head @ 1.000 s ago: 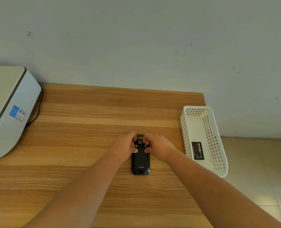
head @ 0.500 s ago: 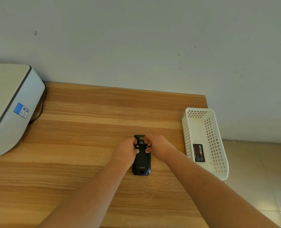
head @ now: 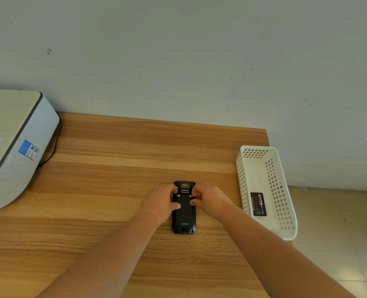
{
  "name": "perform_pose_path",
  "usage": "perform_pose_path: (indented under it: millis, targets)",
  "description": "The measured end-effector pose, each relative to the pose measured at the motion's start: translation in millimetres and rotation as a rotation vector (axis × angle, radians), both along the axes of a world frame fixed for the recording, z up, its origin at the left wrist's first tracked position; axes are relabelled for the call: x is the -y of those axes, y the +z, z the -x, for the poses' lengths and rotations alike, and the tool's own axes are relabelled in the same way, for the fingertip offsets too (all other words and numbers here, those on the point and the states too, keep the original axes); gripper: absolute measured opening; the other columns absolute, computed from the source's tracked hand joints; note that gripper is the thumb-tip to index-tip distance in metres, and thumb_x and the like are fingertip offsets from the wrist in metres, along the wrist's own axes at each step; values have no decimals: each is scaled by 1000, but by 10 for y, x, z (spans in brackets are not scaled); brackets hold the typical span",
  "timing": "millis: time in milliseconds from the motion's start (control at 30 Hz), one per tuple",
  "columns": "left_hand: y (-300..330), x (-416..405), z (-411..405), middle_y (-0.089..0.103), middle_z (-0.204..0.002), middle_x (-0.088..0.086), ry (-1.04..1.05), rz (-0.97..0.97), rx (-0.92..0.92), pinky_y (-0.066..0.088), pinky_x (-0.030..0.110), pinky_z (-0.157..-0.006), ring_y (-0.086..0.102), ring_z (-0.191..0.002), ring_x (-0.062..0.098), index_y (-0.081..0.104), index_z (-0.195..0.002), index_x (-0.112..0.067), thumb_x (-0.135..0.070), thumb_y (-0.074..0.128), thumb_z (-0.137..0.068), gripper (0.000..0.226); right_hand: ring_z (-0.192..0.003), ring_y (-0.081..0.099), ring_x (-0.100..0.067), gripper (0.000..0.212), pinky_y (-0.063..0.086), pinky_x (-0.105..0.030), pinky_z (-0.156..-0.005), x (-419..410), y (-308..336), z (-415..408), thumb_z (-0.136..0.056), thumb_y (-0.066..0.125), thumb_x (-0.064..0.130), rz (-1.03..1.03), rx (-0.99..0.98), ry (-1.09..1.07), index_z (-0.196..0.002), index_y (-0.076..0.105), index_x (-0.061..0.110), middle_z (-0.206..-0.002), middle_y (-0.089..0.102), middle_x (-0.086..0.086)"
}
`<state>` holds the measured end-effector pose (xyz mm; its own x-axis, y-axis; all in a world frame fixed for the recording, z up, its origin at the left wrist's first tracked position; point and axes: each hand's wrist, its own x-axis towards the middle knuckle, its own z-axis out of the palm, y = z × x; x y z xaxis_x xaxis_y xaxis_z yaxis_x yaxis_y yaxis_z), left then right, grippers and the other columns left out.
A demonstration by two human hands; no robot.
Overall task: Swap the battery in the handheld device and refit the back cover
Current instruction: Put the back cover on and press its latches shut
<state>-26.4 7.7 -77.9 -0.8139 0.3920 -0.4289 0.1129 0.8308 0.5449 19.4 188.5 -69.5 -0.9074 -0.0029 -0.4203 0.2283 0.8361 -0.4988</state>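
Handheld device (head: 184, 211): rigid, likely light, smooth-backed; left hand (head: 160, 204) and right hand (head: 210, 202) pinch its upper edges, thumbs pressing the back cover (head: 184, 214) between them.

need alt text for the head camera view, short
Two bare hands, left hand and right hand, press on the upper half of a black handheld device lying back-up on a wooden table. A battery lies in a white basket to its right.

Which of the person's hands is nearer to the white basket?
The right. The right hand rests on the handheld device on its basket side; the left hand is on the device's far side from the white basket.
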Motion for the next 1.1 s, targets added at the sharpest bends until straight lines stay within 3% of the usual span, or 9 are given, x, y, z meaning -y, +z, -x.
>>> perform_pose_path:
  millis: [300,567,700,800,1100]
  targets:
    - [-13,-1,-69,58,-115,-11,25,1,-32,49,32,-89,55,-106,9,53,-120,-30,-31,71,-85,39,-99,50,-14,25,47,-34,-88,28,25,52,-85,69,26,-32,16,32,-106,60,18,-101,51,8]
    - [-34,-26,-108,58,-114,-13,87,-7,-14,51,31,-85,57,-101,8,53,-120,-32,-30,70,-86,38,-92,55,-18,21,48,-31,-79,78,66,63,-94,58,29,-97,147,33,-106,62,12,-107,57,-4]
    - [-43,-26,-91,58,-114,-12,86,-2,-5,51,33,-87,56,-103,8,53,-120,-31,-30,70,-86,39,-88,51,-12,8,43,-25,-73,114,17,-68,-91,62,24,-25,30,-88,-93,57,19,-97,51,6]
    - [-32,-24,-109,58,-115,-11,85,8,-19,51,33,-87,57,-105,9,53,-121,-31,-30,70,-86,39,-90,49,-11,23,38,-20,-72,144,-7,-87,-86,67,17,24,-65,-128,-87,46,25,-101,53,6]
    - [-23,-28,-138,58,-114,-12,97,-2,-26,52,35,-87,58,-104,10,53,-120,-30,-29,69,-87,37,-90,52,-19,21,46,-30,-75,125,68,47,-84,67,11,26,20,-37,-93,49,18,-101,55,2]
